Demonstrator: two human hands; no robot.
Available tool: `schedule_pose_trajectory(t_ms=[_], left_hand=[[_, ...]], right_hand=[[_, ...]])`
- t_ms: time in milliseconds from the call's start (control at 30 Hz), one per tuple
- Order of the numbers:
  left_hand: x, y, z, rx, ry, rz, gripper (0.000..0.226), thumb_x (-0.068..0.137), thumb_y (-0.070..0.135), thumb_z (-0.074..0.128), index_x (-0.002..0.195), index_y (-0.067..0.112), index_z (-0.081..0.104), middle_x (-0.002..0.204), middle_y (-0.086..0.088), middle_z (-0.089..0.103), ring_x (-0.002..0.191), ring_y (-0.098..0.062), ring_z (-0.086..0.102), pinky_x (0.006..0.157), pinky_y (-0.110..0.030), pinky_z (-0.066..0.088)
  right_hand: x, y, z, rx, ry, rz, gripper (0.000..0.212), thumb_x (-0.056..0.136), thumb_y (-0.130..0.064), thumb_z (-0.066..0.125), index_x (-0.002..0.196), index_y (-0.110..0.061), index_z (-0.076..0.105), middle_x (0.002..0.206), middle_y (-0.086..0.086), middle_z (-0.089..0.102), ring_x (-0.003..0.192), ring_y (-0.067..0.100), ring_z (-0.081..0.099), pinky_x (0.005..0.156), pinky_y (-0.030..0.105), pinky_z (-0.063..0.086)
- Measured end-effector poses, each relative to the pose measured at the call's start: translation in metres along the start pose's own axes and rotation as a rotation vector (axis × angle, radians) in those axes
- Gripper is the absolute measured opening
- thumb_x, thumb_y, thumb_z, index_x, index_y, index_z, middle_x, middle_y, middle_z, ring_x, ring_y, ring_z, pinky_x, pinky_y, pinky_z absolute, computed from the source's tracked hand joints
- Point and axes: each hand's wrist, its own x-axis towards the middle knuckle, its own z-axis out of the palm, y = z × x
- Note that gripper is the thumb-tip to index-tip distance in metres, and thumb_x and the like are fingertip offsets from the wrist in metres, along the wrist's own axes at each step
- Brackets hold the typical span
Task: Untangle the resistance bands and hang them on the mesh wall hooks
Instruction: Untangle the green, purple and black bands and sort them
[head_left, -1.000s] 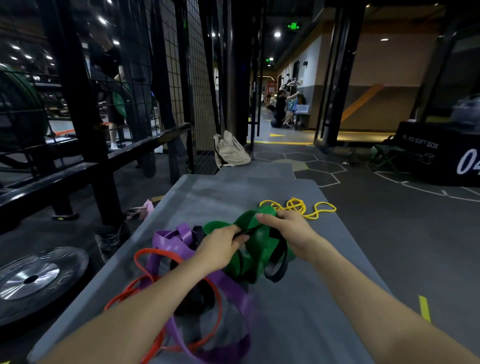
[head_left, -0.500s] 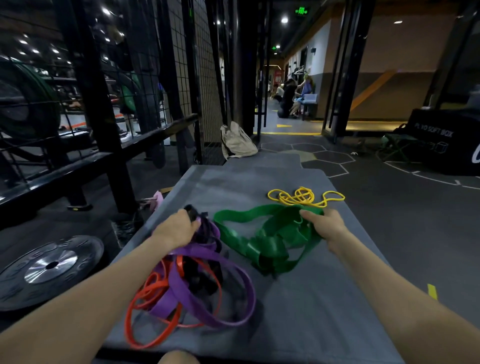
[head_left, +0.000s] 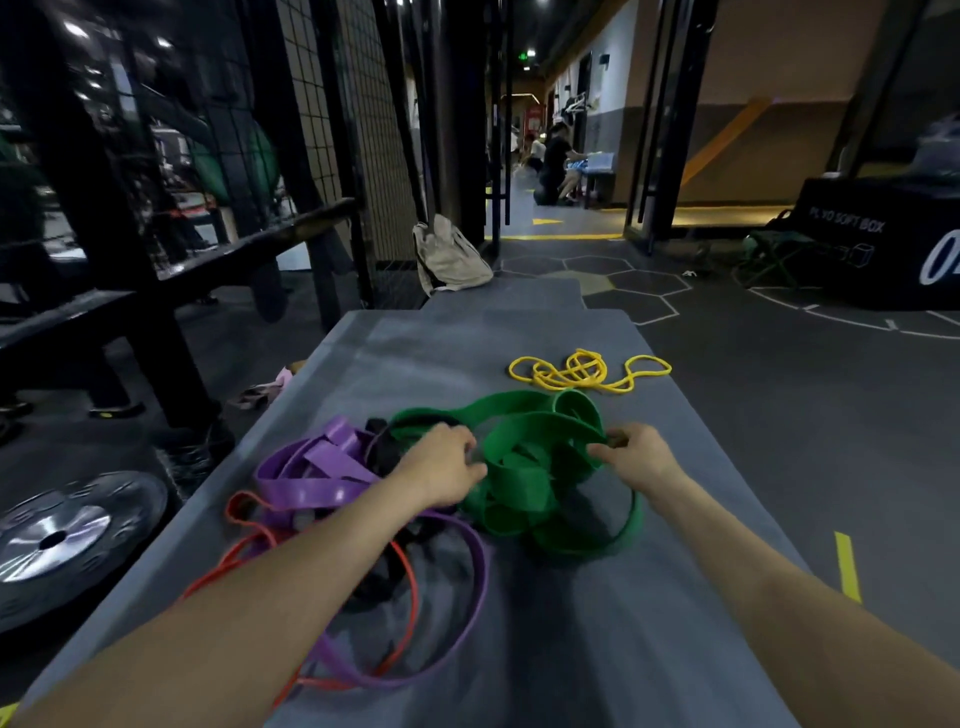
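Note:
A tangle of resistance bands lies on a grey padded bench (head_left: 545, 649). The wide green band (head_left: 524, 467) is bunched in the middle. Purple band (head_left: 322, 478), thin orange band (head_left: 244, 561) and black band (head_left: 387, 447) are knotted together to its left. A thin yellow band (head_left: 582, 371) lies apart, farther back. My left hand (head_left: 441, 467) sits at the green band's left side, fingers curled at a strand; its grip is blurred. My right hand (head_left: 636, 457) pinches the green band's right edge. The black mesh wall (head_left: 332, 119) stands at the back left.
A weight plate (head_left: 57, 540) lies on the floor at the left. A beige bag (head_left: 452, 257) leans behind the bench. Black rack beams (head_left: 130, 312) run along the left. A black plyo box (head_left: 883, 239) stands at the right, people sit far down the corridor.
My left hand let go of the purple and black tangle and moved right onto the green band. The green band is bunched closer together; my right hand still holds its right side.

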Motion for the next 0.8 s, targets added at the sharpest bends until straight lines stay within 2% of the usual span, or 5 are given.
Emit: schedule_pose_trajectory(t_ms=[167, 333, 533, 633, 800], left_hand=[[0.019, -0.001, 0.025, -0.008, -0.137, -0.079, 0.078, 0.069, 0.033, 0.079, 0.129, 0.004, 0.040, 0.134, -0.013, 0.047, 0.123, -0.028, 0.047, 0.104, -0.034, 0.039], [0.024, -0.015, 0.033, 0.143, -0.218, -0.171, 0.074, 0.071, 0.046, 0.074, 0.126, 0.006, 0.046, 0.132, -0.012, 0.052, 0.118, -0.027, 0.053, 0.099, -0.036, 0.045], [0.027, -0.007, 0.044, 0.112, -0.226, -0.211, 0.077, 0.076, 0.056, 0.065, 0.129, 0.006, 0.039, 0.134, -0.015, 0.048, 0.122, -0.030, 0.049, 0.098, -0.035, 0.042], [0.027, -0.002, 0.048, 0.004, -0.230, -0.233, 0.070, 0.075, 0.041, 0.073, 0.127, 0.006, 0.042, 0.129, -0.011, 0.052, 0.119, -0.027, 0.052, 0.097, -0.031, 0.044], [0.035, 0.015, 0.048, -0.765, -0.144, -0.314, 0.028, 0.074, 0.001, 0.065, 0.102, 0.005, 0.063, 0.096, -0.012, 0.069, 0.083, -0.025, 0.066, 0.069, -0.029, 0.054]], right_hand=[[0.031, 0.009, 0.009, -0.225, -0.174, -0.140, 0.094, 0.060, -0.023, 0.085, 0.139, -0.007, 0.037, 0.136, 0.012, 0.046, 0.127, 0.029, 0.045, 0.106, 0.040, 0.040], [0.059, 0.004, 0.031, -0.348, -0.221, -0.291, 0.105, 0.057, -0.025, 0.086, 0.144, -0.009, 0.028, 0.143, 0.011, 0.042, 0.132, 0.028, 0.039, 0.110, 0.041, 0.035], [0.063, 0.000, 0.059, -0.476, -0.081, -0.264, 0.049, 0.079, -0.014, 0.066, 0.121, -0.006, 0.043, 0.116, 0.017, 0.059, 0.111, 0.036, 0.054, 0.086, 0.041, 0.050], [0.057, -0.006, 0.046, -0.431, -0.031, -0.225, 0.041, 0.076, -0.018, 0.069, 0.114, -0.010, 0.054, 0.111, 0.014, 0.064, 0.105, 0.034, 0.059, 0.081, 0.039, 0.051], [0.034, -0.026, 0.018, -0.312, -0.048, -0.231, 0.039, 0.070, -0.028, 0.078, 0.101, -0.010, 0.061, 0.101, 0.013, 0.068, 0.098, 0.032, 0.061, 0.080, 0.038, 0.050]])
